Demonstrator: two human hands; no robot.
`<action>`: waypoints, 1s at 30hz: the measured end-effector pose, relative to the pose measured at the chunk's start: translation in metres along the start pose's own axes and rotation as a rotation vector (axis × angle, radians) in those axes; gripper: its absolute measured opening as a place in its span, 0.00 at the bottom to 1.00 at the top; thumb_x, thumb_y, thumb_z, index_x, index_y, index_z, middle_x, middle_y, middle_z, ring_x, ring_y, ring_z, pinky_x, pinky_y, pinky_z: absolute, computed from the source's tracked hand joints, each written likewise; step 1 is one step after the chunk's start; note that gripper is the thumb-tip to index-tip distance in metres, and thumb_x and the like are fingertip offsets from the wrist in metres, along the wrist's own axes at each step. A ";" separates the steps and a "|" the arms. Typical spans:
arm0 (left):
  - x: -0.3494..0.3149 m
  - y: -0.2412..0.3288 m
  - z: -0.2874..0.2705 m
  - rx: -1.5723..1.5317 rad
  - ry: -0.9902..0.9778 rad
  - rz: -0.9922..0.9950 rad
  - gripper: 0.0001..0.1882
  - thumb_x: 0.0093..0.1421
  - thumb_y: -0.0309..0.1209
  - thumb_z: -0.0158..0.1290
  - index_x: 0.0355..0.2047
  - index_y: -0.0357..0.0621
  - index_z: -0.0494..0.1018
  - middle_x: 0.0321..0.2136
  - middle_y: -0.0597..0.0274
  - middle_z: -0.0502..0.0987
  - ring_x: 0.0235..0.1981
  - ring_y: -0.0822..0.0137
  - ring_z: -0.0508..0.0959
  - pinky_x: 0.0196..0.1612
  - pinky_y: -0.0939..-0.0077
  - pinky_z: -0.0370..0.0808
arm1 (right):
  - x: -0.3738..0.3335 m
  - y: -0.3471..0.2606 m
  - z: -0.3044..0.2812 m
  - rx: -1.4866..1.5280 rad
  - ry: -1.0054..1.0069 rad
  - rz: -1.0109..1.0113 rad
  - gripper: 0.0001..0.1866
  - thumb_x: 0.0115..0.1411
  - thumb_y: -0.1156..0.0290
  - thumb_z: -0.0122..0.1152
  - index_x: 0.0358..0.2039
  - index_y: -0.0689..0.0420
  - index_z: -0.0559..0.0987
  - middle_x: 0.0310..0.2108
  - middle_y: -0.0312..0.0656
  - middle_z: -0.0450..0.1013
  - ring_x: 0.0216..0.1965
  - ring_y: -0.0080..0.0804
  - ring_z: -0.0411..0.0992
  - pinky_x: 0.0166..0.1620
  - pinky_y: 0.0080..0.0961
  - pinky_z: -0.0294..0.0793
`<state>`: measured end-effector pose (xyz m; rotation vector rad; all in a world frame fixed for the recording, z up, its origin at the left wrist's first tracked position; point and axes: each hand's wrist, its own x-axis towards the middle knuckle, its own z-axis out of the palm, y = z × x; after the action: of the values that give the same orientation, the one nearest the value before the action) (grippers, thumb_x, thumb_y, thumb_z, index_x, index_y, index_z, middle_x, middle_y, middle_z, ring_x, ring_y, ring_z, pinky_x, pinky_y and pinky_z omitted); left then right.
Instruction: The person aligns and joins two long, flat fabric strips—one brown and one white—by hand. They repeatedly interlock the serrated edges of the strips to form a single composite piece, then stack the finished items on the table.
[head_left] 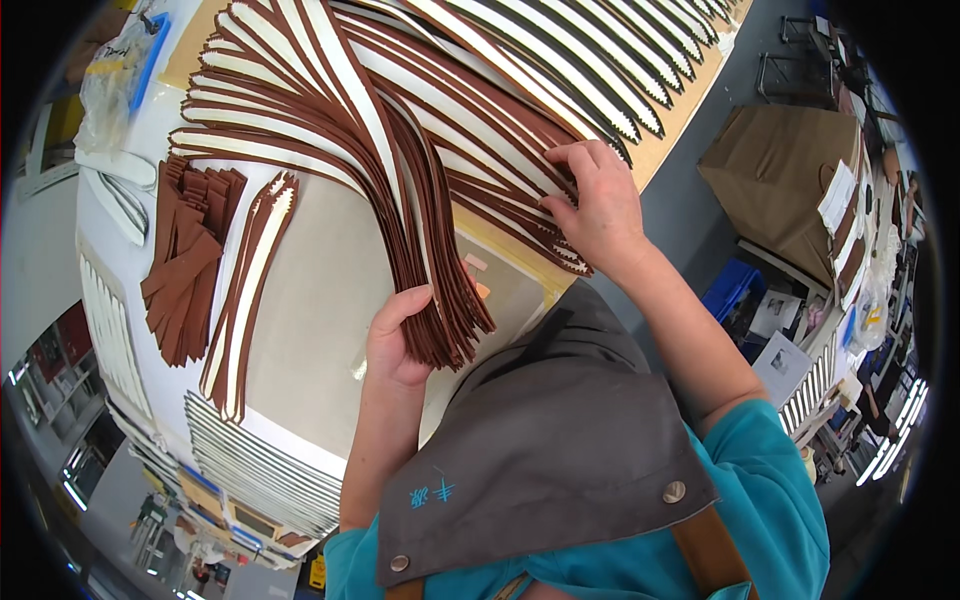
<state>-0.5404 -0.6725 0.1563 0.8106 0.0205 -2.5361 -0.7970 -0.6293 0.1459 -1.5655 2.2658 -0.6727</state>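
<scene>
Because the strips are long and limp, the left hand [398, 340] seems to hold the bundle of brown strips [425, 255] near its lower ends to keep them gathered. Its grip is closed around that bundle, thumb across the near side. From there the bundle rises and bends toward eleven o'clock, its far ends spread in a fan, white faces showing, perhaps so that each stays separate.

At two o'clock from the left hand, the right hand [600, 205] touches a loose layer of brown-edged strips [480, 140]. Its thumb and forefinger are spread apart; whether its grip pinches a strip cannot be told. The bundle lies across part of this layer, and the crossing lengths could snag one another.

Under the bundle, a grey mat [315, 260] leaves working room on the bench [125, 268]. At ten o'clock from the left hand lie a few separate brown-and-white strips [245, 300] and, beyond them, a pile of short brown pieces [190, 265], apparently kept aside. Black-edged white strips [590, 60] lie in a row at one o'clock, bordering the loose layer. Beyond the bench, at two o'clock, stands a large brown bag [785, 180], with a blue bin [732, 288] just below it.
</scene>
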 end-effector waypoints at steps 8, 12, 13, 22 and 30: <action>0.002 -0.002 0.009 0.044 0.040 0.011 0.26 0.59 0.29 0.48 0.56 0.25 0.63 0.49 0.43 0.73 0.47 0.53 0.78 0.49 0.58 0.78 | -0.005 -0.014 -0.009 0.237 -0.082 -0.068 0.13 0.47 0.77 0.70 0.34 0.59 0.78 0.26 0.42 0.73 0.28 0.38 0.72 0.34 0.30 0.72; 0.008 -0.008 -0.003 -0.033 0.012 -0.081 0.29 0.60 0.28 0.47 0.61 0.31 0.58 0.52 0.48 0.72 0.52 0.55 0.75 0.56 0.55 0.73 | -0.017 -0.048 -0.017 0.592 -0.195 -0.032 0.11 0.49 0.80 0.67 0.35 0.62 0.78 0.29 0.46 0.74 0.28 0.42 0.74 0.32 0.31 0.75; 0.008 -0.011 -0.002 -0.113 0.011 -0.110 0.27 0.61 0.28 0.47 0.60 0.31 0.60 0.51 0.47 0.73 0.52 0.54 0.75 0.57 0.56 0.73 | -0.020 -0.052 -0.016 0.545 -0.205 -0.106 0.12 0.50 0.80 0.67 0.36 0.62 0.77 0.29 0.46 0.74 0.29 0.45 0.74 0.33 0.32 0.75; 0.015 -0.016 0.019 0.001 0.076 -0.038 0.26 0.61 0.29 0.46 0.59 0.29 0.61 0.52 0.46 0.72 0.51 0.55 0.77 0.52 0.60 0.77 | -0.024 -0.045 -0.036 0.279 -0.393 -0.382 0.22 0.51 0.76 0.64 0.48 0.58 0.75 0.43 0.47 0.70 0.44 0.48 0.71 0.45 0.38 0.75; 0.015 -0.017 0.002 0.023 0.053 -0.005 0.29 0.61 0.30 0.45 0.60 0.28 0.58 0.55 0.45 0.69 0.56 0.49 0.72 0.56 0.50 0.73 | 0.007 0.001 -0.060 0.770 -0.575 0.145 0.18 0.51 0.75 0.67 0.44 0.59 0.81 0.35 0.42 0.77 0.34 0.28 0.75 0.41 0.25 0.76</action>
<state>-0.5593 -0.6645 0.1474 0.8876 0.0102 -2.5239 -0.8305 -0.6236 0.1962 -1.0227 1.4253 -0.7933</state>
